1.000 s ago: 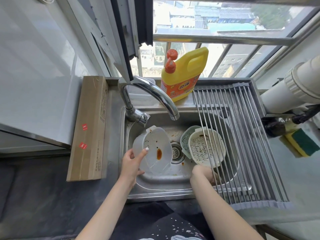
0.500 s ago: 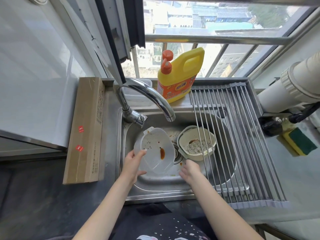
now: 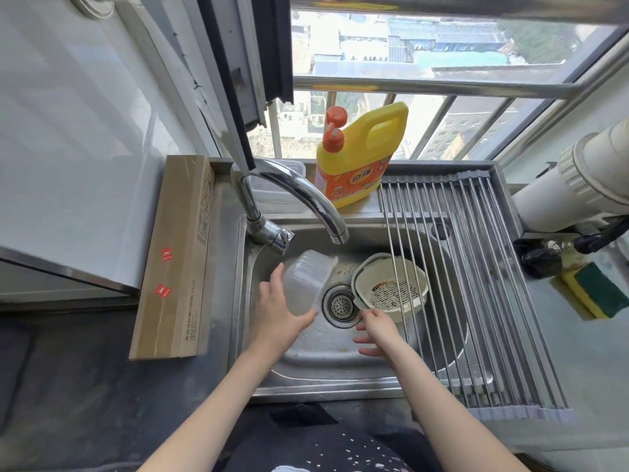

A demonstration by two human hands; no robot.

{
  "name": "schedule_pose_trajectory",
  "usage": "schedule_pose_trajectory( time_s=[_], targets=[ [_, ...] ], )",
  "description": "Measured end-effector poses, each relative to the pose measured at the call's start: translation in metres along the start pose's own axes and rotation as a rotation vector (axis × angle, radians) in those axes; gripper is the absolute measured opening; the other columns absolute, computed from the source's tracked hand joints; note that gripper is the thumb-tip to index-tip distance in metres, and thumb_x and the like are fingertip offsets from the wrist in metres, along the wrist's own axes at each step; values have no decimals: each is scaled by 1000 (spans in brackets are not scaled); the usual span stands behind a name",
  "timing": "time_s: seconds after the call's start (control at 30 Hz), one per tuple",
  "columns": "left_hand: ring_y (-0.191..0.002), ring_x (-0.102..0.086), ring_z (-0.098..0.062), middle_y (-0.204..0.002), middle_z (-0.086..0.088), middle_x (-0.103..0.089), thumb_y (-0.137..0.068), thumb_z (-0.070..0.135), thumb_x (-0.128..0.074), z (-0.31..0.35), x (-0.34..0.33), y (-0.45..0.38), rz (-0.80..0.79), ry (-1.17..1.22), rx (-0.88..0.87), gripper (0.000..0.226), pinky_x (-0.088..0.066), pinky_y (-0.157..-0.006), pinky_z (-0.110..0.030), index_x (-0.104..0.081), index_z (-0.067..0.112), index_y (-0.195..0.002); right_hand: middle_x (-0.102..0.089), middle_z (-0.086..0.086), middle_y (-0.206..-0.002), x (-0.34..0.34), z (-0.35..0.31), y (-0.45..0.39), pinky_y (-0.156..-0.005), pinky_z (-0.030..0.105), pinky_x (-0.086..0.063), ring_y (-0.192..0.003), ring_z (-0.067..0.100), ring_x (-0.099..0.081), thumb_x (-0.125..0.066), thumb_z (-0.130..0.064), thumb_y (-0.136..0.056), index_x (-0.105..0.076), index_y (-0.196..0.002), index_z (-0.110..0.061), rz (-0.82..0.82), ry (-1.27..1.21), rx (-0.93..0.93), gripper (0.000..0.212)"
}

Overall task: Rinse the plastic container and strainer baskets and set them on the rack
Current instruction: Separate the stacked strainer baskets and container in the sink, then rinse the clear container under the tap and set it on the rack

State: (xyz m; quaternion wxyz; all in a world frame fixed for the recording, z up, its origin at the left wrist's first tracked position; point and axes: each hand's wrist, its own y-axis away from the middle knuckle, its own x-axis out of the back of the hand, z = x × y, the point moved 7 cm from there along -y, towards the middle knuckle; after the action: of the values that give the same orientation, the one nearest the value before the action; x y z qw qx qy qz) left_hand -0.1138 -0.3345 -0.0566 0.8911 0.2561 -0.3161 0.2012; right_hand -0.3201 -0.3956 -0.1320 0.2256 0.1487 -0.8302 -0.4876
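My left hand [image 3: 277, 310] holds a clear plastic container [image 3: 308, 279], tipped on its side with its base towards me, over the left part of the steel sink [image 3: 306, 369]. A cream strainer basket [image 3: 391, 284] with brown residue sits in the sink partly under the roll-up rack [image 3: 483, 301]; a second pale basket seems nested under it. My right hand [image 3: 376, 330] hovers with fingers spread just in front of the basket, index tip near its rim, holding nothing. The tap [image 3: 299, 195] arches over the sink with no water visible.
A yellow detergent bottle [image 3: 360, 155] stands behind the sink. A long cardboard box [image 3: 180, 257] lies on the left counter. At the right, a yellow-green sponge [image 3: 595, 291] lies beside a white pipe [image 3: 578, 185]. The drain [image 3: 341, 305] sits at mid-sink.
My left hand has turned the container from facing me to tipped away, base towards me. My right hand let the basket down in the sink and drew back, fingers now spread.
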Motion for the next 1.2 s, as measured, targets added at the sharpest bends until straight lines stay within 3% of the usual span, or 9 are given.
schedule_pose_trajectory(
  time_s=[0.07,0.17,0.33,0.5,0.7,0.8,0.87,1.0,1.2],
  targets=[
    [-110,-45,-20,-122,-5,-40,-69,45,-78,13,-4,5,-19,-380,-181,113,-47,-85,-28,-6,19,-152,-56,6,-99,4,-4,0,-64,35,-52,-76,21,-60,-34,-25,-102,-47,-127,-10,23,-48,29,32],
    [-90,-54,-23,-102,-7,-53,-49,49,-86,28,-14,16,51,-703,-433,119,-53,-61,-30,-30,11,-147,-57,7,-96,13,-13,2,-73,41,-54,-87,28,-62,-35,-19,-102,-49,-124,-9,52,-128,61,28],
    [-106,-42,-20,-118,-6,-38,-74,48,-72,16,-2,7,34,-452,-127,100,-53,-71,-27,-17,17,-152,-58,4,-88,26,-24,4,-70,38,-54,-80,24,-61,-33,-13,-101,-52,-119,-10,64,-193,103,27],
    [-88,-45,-21,-99,-5,-43,-45,44,-89,25,5,20,227,-584,-437,103,-50,-44,-27,-47,14,-134,-61,5,-88,35,-29,7,-75,39,-55,-75,21,-61,-32,-10,-100,-54,-115,-10,71,-233,146,26],
    [-107,-58,-28,-118,-3,-52,-74,35,-72,-29,11,16,105,338,310,55,-52,-85,-37,-52,26,-125,-60,7,-89,44,-55,18,-64,32,-52,-67,17,-58,-29,-4,-100,-54,-113,-8,80,-264,275,28],
    [-114,-56,-31,-126,-4,-56,-88,28,-58,-54,-1,25,-44,777,528,40,-59,-71,-51,-54,21,-127,-63,10,-94,49,-95,30,-62,28,-50,-68,15,-58,-33,1,-96,-59,-111,-10,59,-154,470,31],
    [-113,-57,-36,-129,-11,-56,-93,22,-50,-57,-6,32,-172,882,598,37,-59,-66,-48,-52,18,-129,-65,10,-100,41,-127,40,-65,24,-52,-74,14,-60,-37,-1,-97,-62,-110,-17,11,17,620,32],
    [-98,-62,-37,-115,-19,-62,-94,14,-43,-49,-5,38,-284,930,629,13,-57,-63,-44,-55,13,-90,-67,1,-107,1,-178,57,-73,23,-47,-88,13,-61,-42,-13,-99,-63,-112,-28,-116,383,846,28],
    [-97,-64,-38,-113,-22,-62,-96,15,-41,-51,-17,35,-391,853,669,12,-58,-69,-49,-50,7,-93,-56,-13,-126,-72,-202,58,-104,25,-41,-117,1,-52,-47,-21,-99,-55,-132,-24,-434,721,1019,34]
  ],
)
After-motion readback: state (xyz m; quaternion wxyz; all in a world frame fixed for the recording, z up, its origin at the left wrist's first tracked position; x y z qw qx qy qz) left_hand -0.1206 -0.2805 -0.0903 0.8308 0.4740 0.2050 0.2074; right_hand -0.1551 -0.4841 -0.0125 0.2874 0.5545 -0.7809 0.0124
